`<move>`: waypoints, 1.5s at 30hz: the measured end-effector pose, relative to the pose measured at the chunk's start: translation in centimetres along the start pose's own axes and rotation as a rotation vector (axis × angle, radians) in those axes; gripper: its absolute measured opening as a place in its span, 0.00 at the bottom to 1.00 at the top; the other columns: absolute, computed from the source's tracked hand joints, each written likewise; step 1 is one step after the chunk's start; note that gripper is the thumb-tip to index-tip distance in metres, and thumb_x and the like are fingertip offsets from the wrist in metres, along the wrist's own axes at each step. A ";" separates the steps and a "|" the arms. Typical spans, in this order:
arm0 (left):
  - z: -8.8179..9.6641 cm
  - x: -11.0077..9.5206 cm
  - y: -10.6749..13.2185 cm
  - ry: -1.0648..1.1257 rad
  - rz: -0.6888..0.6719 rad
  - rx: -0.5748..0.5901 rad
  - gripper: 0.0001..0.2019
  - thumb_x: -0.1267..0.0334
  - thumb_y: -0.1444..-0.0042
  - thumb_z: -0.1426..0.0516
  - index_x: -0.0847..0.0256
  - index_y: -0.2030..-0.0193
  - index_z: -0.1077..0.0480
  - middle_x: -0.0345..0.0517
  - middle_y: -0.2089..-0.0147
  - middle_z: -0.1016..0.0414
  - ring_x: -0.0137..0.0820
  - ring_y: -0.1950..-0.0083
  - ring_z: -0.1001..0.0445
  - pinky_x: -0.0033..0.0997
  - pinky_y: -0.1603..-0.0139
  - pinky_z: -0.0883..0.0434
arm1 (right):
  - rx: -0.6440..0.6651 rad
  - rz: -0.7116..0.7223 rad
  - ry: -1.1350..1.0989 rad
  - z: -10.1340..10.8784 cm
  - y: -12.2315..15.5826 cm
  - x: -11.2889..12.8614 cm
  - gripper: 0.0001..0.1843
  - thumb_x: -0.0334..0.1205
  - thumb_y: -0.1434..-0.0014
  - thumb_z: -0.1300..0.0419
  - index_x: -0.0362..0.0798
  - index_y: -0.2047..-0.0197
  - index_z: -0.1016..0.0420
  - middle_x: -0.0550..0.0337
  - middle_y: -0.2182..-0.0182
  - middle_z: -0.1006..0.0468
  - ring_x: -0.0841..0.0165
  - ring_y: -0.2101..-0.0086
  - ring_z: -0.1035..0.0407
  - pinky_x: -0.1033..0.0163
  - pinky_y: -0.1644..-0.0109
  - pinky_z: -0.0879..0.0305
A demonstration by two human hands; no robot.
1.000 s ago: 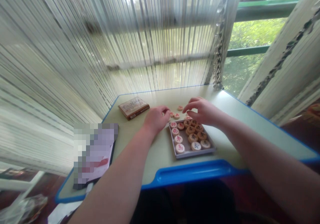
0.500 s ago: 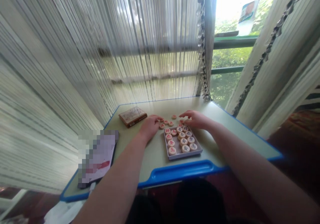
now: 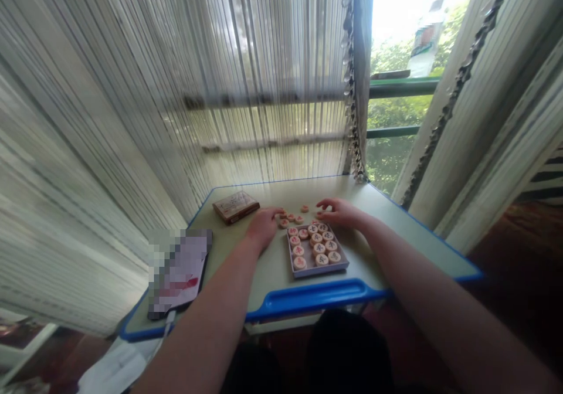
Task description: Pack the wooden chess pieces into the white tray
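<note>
Several round Chinese chess pieces with red characters (image 3: 299,220) lie loose on the small table, behind an open shallow box (image 3: 319,273). My left hand (image 3: 263,228) rests at the left of these pieces, its fingers stretched out at the nearest ones. On the other side my right hand (image 3: 341,212) hovers low with curved, parted fingers beside a piece that they partly cover. Inside the box are red-marked pieces (image 3: 298,251) down the left side and along the back, and dark-marked pieces (image 3: 319,248) on the right.
The box lid (image 3: 236,205) lies at the back left of the table (image 3: 396,241). A tablet-like device (image 3: 187,274) with a cable is at the left edge. The blue front rim (image 3: 316,293) has a trough. String curtains (image 3: 264,60) hang behind; a bottle (image 3: 426,42) stands by the window.
The view has shifted slightly. My fingers have moved only a little among the loose pieces, and the pieces in the box look the same.
</note>
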State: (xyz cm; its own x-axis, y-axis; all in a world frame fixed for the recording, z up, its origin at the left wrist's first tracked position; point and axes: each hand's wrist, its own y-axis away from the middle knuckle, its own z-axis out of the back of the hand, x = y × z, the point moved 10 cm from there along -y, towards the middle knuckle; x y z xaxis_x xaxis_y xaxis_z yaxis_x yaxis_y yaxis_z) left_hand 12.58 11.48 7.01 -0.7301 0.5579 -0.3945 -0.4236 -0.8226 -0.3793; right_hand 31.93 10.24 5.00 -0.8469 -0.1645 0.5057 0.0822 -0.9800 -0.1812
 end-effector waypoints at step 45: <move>-2.5 -0.9 -1.0 0.181 -0.027 0.146 0.20 0.79 0.54 0.51 0.58 0.62 0.23 0.42 0.49 0.26 0.31 0.45 0.32 0.33 0.41 0.37 | 0.069 0.173 -0.030 -0.2 0.2 3.6 0.14 0.29 0.51 0.46 0.50 0.68 0.19 0.58 0.66 0.25 0.68 0.63 0.31 0.66 0.55 0.37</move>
State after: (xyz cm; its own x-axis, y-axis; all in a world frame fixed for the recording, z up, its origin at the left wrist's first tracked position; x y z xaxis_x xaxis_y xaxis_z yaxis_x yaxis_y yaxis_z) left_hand 15.02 12.11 5.64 -0.6149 0.5799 -0.5344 -0.5247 -0.8067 -0.2717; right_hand 28.81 9.50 6.60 -0.8010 -0.3339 0.4969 0.2624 -0.9419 -0.2099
